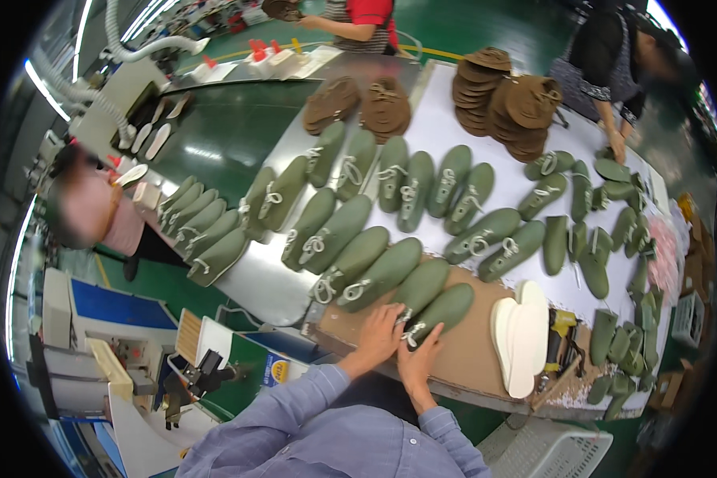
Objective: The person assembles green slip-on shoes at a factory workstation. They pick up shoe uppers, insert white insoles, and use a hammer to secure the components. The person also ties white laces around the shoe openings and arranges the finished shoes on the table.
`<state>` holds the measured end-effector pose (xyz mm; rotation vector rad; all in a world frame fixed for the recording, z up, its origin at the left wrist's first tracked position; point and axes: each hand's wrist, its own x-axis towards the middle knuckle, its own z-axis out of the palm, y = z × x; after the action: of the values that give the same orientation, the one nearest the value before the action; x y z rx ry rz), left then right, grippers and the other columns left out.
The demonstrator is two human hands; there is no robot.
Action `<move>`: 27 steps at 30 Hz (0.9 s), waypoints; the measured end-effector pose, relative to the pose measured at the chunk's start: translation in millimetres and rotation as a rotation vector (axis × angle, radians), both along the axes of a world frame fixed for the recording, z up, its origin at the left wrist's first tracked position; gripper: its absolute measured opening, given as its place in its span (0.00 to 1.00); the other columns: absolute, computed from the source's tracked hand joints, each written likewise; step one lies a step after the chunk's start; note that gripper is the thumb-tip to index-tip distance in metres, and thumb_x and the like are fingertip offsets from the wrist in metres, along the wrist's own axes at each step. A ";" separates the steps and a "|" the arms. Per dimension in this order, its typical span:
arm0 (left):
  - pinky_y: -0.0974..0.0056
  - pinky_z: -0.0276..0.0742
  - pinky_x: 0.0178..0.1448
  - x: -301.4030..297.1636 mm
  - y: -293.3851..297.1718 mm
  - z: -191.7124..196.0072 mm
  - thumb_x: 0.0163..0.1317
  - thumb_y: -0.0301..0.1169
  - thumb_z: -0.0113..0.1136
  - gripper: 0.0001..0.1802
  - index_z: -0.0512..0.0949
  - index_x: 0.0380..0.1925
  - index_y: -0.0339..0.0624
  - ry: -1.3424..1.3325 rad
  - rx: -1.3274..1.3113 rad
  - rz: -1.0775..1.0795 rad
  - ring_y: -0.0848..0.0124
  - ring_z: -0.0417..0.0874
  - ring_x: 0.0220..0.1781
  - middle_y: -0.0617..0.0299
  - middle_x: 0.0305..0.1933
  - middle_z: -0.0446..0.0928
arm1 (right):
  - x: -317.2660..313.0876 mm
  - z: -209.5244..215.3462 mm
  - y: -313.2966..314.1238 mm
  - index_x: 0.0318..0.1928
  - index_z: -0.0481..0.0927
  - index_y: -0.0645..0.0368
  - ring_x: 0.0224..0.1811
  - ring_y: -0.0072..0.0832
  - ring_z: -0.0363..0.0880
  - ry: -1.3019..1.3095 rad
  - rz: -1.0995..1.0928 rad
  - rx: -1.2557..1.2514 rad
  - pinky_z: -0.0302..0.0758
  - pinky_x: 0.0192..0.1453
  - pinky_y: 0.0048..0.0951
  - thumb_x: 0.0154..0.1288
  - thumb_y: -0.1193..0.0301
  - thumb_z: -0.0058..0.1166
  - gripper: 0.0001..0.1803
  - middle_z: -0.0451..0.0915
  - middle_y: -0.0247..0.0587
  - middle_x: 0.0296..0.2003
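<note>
My left hand (380, 333) rests on the heel end of a green shoe last (423, 285), its fingers curled around it. Beside that one, a second green shoe last (448, 309) has its heel end gripped by my right hand (417, 358). Both lasts lie with their toes pointing away from me on a brown board (486, 301) at the table's near edge. White cord is tied at their heels. Just left of them lies another pair, including a green last (386, 271). Right of my hands is a stack of white insoles (518, 338).
Several more corded lasts (327, 231) spread across the table. Brown uppers (522, 111) are piled at the back. A yellow-and-black tool (562, 328) lies right of the insoles. Co-workers stand at the left, far side and far right. A white basket (550, 450) sits below the table.
</note>
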<state>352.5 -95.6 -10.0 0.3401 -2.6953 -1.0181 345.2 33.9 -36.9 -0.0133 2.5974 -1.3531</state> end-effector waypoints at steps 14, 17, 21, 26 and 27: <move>0.34 0.59 0.72 -32.1 -227.8 19.4 0.56 0.55 0.73 0.41 0.76 0.65 0.45 -0.202 -0.265 0.478 0.38 0.59 0.75 0.44 0.76 0.60 | -19.6 67.2 -55.6 0.78 0.56 0.58 0.79 0.67 0.45 0.011 0.029 0.093 0.48 0.80 0.63 0.60 0.56 0.71 0.52 0.50 0.71 0.76; 0.31 0.57 0.71 -59.0 -234.2 12.2 0.53 0.60 0.73 0.38 0.82 0.59 0.50 -0.328 -0.294 0.505 0.38 0.58 0.73 0.53 0.79 0.57 | -27.6 73.1 -72.6 0.73 0.68 0.55 0.78 0.69 0.46 0.002 0.118 0.373 0.47 0.79 0.68 0.58 0.53 0.72 0.46 0.57 0.65 0.74; 0.38 0.59 0.70 -58.1 -244.0 -0.9 0.53 0.56 0.75 0.30 0.87 0.49 0.47 -0.251 -0.260 0.501 0.43 0.61 0.71 0.62 0.76 0.63 | -38.2 52.5 -67.2 0.66 0.78 0.53 0.76 0.70 0.50 0.239 0.211 0.401 0.48 0.78 0.71 0.58 0.54 0.72 0.37 0.66 0.61 0.69; 0.43 0.61 0.68 -21.6 -238.0 -6.9 0.53 0.51 0.75 0.25 0.88 0.42 0.43 -0.172 -0.276 0.507 0.47 0.64 0.69 0.63 0.73 0.68 | -38.4 52.2 -69.5 0.60 0.82 0.53 0.73 0.69 0.57 0.305 0.199 0.352 0.51 0.77 0.71 0.58 0.57 0.71 0.30 0.71 0.60 0.64; 0.43 0.62 0.68 -7.9 -235.5 -3.2 0.52 0.51 0.75 0.25 0.88 0.42 0.43 -0.163 -0.285 0.515 0.47 0.64 0.68 0.63 0.73 0.68 | -36.9 50.1 -68.7 0.59 0.82 0.52 0.73 0.67 0.58 0.309 0.189 0.335 0.51 0.77 0.72 0.58 0.58 0.70 0.29 0.72 0.59 0.64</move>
<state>344.7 -331.1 -13.2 1.0254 -2.6181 -0.4697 308.3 -34.8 13.2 -0.4346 2.9539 -0.8997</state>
